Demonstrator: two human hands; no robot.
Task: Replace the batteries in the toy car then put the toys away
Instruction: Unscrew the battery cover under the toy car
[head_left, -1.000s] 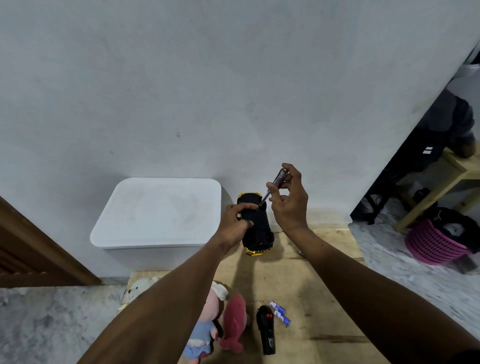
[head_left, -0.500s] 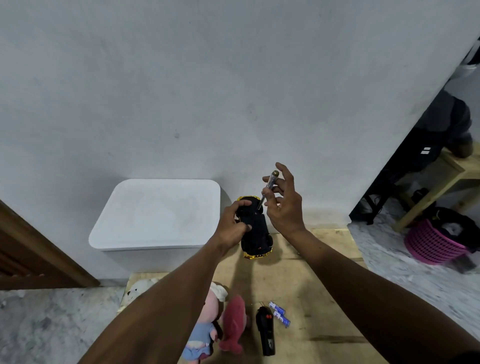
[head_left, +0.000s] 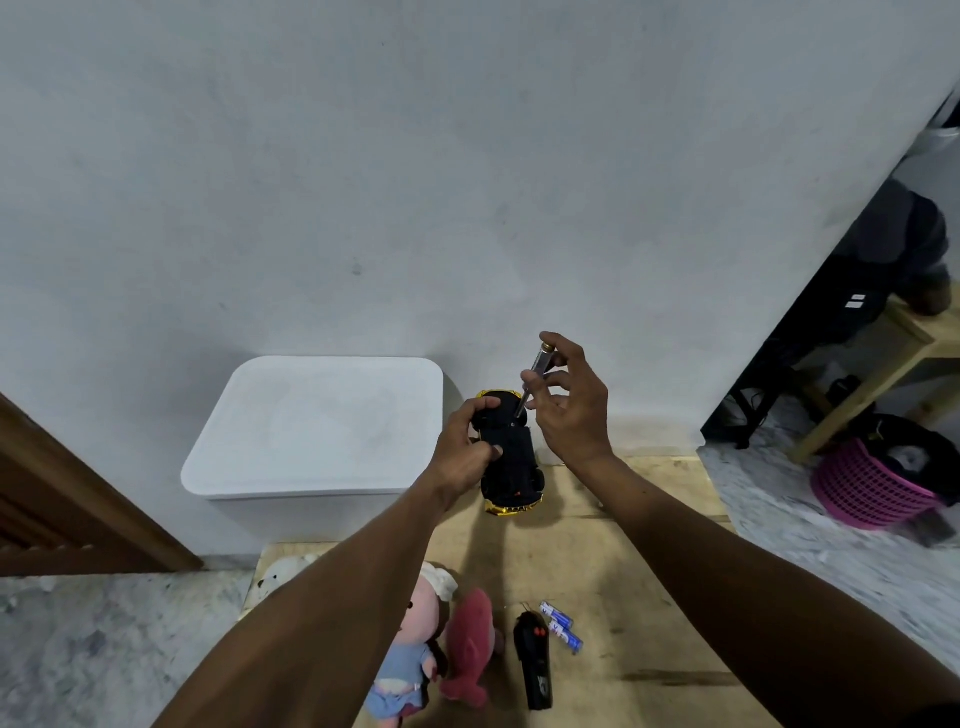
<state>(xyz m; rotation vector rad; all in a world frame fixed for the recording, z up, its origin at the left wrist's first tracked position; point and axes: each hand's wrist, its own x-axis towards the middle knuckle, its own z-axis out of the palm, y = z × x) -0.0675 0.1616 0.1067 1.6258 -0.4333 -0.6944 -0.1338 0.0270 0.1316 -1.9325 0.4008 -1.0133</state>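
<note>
Head view: both bare forearms are extended forward over a wooden bench (head_left: 649, 597). The toy car (head_left: 511, 462), black with gold trim, is held upside down above the bench by the left hand (head_left: 465, 447), whose grip is clamped on the car's side, thumb across the underside. A screwdriver (head_left: 532, 382) is pinched near its handle between thumb and fingertips of the right hand (head_left: 571, 410), the remaining fingers being spread; the shaft is tilted and its tip is set against the car's underside. On the near part of the bench a black remote control (head_left: 534, 660) is seen, with two blue batteries (head_left: 561, 626) just beside it on the right, and a red plush fish (head_left: 470, 644) and a pink plush doll in blue (head_left: 410, 654) on the left. A white lidded storage box (head_left: 317, 426) stands against a plain pale wall (head_left: 415, 156), its lid closed so that its contents cannot be told. On the marble-patterned floor (head_left: 93, 649) at the right a pink basket (head_left: 872, 491) holds dark and pale items, too small to identify. A light wooden table (head_left: 893, 353) stands beyond it.
</note>
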